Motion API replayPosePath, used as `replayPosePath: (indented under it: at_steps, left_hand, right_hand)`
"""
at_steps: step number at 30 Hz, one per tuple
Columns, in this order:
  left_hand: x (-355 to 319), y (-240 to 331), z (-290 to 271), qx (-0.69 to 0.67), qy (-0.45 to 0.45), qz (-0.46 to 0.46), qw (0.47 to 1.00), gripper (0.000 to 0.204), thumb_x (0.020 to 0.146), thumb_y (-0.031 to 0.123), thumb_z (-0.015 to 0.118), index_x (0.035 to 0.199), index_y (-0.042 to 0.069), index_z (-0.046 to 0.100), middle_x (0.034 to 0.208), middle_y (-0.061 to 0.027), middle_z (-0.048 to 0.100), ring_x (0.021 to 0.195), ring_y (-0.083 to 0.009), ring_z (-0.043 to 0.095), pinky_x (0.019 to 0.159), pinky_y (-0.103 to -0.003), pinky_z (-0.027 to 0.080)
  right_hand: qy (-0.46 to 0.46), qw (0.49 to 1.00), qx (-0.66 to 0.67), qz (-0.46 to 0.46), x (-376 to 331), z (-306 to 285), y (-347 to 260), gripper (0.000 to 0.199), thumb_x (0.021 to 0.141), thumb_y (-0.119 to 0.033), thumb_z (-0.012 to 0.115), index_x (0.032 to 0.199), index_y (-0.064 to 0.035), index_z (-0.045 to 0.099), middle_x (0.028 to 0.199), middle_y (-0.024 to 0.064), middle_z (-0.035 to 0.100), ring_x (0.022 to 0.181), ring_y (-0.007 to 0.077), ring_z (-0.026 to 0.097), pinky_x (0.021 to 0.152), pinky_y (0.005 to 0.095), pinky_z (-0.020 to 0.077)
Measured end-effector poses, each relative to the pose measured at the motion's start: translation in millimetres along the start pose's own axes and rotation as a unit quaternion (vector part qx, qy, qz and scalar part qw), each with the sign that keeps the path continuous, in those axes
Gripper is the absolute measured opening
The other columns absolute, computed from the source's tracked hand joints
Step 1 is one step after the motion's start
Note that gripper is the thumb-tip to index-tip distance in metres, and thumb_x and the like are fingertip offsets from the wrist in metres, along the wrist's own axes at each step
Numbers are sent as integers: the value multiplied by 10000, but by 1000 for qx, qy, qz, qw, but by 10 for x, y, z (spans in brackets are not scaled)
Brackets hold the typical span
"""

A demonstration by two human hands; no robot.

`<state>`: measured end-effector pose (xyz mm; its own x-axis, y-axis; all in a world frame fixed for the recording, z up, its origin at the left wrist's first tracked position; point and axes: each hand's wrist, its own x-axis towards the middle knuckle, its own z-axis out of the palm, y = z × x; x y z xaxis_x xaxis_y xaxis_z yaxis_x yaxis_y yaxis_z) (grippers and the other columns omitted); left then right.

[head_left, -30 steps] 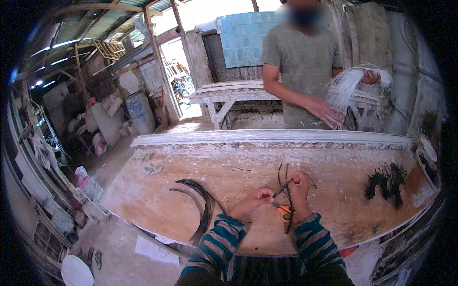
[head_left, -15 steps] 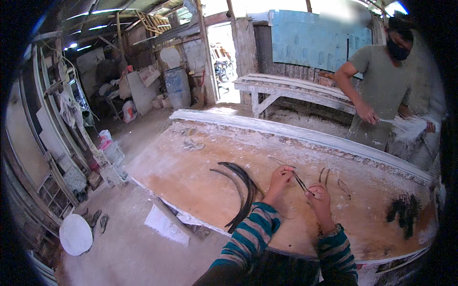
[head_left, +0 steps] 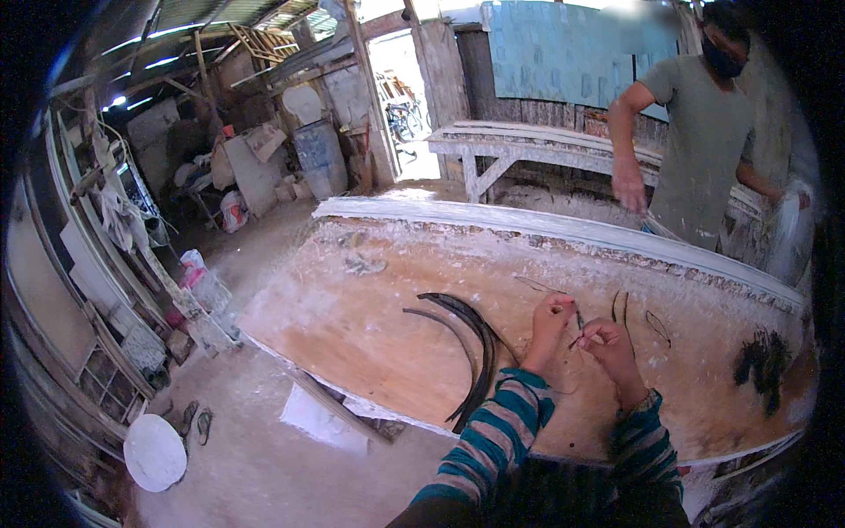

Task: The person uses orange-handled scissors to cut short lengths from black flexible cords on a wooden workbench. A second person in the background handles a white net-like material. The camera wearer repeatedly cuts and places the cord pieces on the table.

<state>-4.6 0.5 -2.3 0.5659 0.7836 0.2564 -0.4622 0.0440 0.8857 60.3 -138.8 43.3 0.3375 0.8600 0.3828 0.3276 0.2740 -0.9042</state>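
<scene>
Over the wooden tabletop [head_left: 378,330], my left hand [head_left: 550,322] and my right hand [head_left: 611,347] are close together, fingers pinched. Between them runs a thin dark strip [head_left: 578,319], one end in each pinch; its exact material I cannot make out. Left of my hands lie several long, curved black strips [head_left: 482,345], bunched on the wood. Two short dark strips [head_left: 620,308] rest just beyond my right hand, with a thin bent loop [head_left: 658,326] beside them. Another thin loop [head_left: 539,284] lies past my left hand.
A dark, shaggy clump [head_left: 762,368] sits at the table's right end. A whitish raised board [head_left: 528,242] borders the far edge. Across the table stands a person [head_left: 704,150] holding whitish strands. Behind are a white bench [head_left: 528,145] and a blue drum [head_left: 320,158]. A white round lid [head_left: 155,452] is on the floor.
My hands have come closer together, and less of the dark strip shows between them. The view has shifted slightly. Across the table, the person's arms have moved apart and downward.
</scene>
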Motion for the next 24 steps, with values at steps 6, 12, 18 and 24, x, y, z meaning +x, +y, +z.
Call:
replayPosePath:
  at_steps: [6,12,18,24]
  left_hand:
    - [-57,-197,123,150,-92,108,979,154,761,75,635,909,42,605,781,-15,596,658,-85,514,571,-220,411]
    - [-358,24,382,8,-331,-82,940,142,799,147,611,892,41,590,825,3,587,755,-93,527,669,-235,425]
    - [-458,184,474,56,-362,-104,925,157,824,203,592,860,50,583,815,11,580,748,-89,524,684,-234,420]
    - [-302,-108,364,106,-260,-37,959,125,810,175,614,817,55,579,723,26,553,671,-79,497,605,-237,407]
  right_hand:
    - [201,976,30,76,-19,-89,105,126,737,52,579,750,-59,522,754,11,535,717,95,513,677,219,413]
    - [326,943,-42,-46,60,-503,556,90,809,7,531,888,-35,550,754,-10,525,702,70,480,660,195,383]
    - [375,917,-115,-68,53,-746,659,190,873,-64,510,1052,-46,575,843,-22,538,735,61,455,655,188,363]
    - [358,910,-199,-68,90,-745,752,141,854,-84,558,982,-55,610,913,7,526,805,96,480,711,226,392]
